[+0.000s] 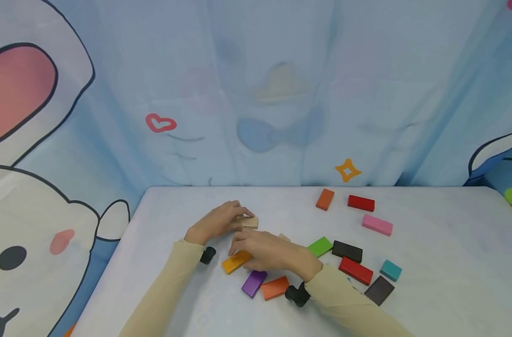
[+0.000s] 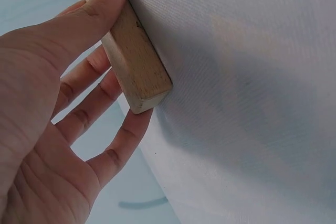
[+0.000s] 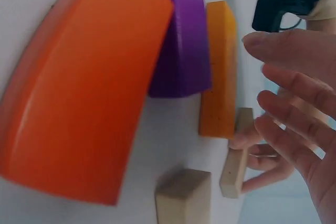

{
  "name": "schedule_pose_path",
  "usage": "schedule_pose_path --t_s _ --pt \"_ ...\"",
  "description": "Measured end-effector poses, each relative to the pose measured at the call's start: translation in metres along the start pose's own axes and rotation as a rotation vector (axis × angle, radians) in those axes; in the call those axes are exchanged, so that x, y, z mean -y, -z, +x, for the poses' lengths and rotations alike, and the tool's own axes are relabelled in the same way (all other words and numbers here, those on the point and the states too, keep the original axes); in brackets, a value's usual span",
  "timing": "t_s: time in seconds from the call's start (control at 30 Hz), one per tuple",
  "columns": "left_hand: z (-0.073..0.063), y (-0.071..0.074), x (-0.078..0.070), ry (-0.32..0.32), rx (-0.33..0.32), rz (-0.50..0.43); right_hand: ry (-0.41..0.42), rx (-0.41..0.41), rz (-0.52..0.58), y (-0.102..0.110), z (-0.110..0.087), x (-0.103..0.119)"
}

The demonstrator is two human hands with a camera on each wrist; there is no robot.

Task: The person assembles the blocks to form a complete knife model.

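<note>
My left hand (image 1: 218, 220) pinches a plain wooden block (image 2: 139, 59) on the white tabletop, thumb on one long side and fingers on the other. In the head view, my right hand (image 1: 266, 248) is over the near side, close to a yellow block (image 1: 236, 262), and partly covers it. The right wrist view has that hand's fingers loosely extended, nothing between them. Below it lie a purple block (image 1: 253, 284) and an orange block (image 1: 275, 288). A second wooden block (image 3: 184, 198) sits close by, mostly hidden behind the right hand in the head view.
Right of my hands lie a green block (image 1: 320, 246), a black block (image 1: 347, 252), a red block (image 1: 356, 270), a teal block (image 1: 391, 270) and a dark grey block (image 1: 379, 290). Farther back are pink (image 1: 377, 224), red and orange blocks. A blue curtain (image 1: 281, 154) hangs behind.
</note>
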State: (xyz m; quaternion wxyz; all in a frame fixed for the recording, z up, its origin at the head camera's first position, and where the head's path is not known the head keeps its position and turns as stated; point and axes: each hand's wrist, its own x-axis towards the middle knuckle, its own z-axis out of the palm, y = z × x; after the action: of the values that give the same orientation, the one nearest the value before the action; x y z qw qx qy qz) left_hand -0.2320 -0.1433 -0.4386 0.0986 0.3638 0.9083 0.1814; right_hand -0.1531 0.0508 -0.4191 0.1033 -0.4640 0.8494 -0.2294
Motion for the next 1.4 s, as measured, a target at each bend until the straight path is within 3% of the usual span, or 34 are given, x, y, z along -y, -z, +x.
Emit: schedule_pose_path --t_s 0.27,0.47,0.83,1.0,1.17,1.4 --pt "0.003 0.004 -0.003 0.010 -0.004 -0.010 -0.033 0.024 -0.111 -0.012 0.012 -0.003" --pt "0.004 0.004 -0.006 0.029 -0.001 -0.024 -0.083 0.019 -0.111 -0.016 0.012 -0.007" --pt "0.004 0.000 -0.004 0.025 -0.010 -0.070 -0.040 0.018 -0.183 -0.017 0.007 -0.006" --pt "0.004 0.000 -0.005 0.039 -0.003 -0.077 -0.050 0.015 -0.181 -0.017 0.001 -0.006" --pt "0.004 0.001 -0.004 0.043 0.001 -0.102 -0.067 -0.037 -0.169 -0.012 -0.010 -0.006" --pt "0.002 0.002 -0.002 0.058 -0.002 -0.133 -0.098 -0.127 -0.132 0.016 -0.032 -0.021"
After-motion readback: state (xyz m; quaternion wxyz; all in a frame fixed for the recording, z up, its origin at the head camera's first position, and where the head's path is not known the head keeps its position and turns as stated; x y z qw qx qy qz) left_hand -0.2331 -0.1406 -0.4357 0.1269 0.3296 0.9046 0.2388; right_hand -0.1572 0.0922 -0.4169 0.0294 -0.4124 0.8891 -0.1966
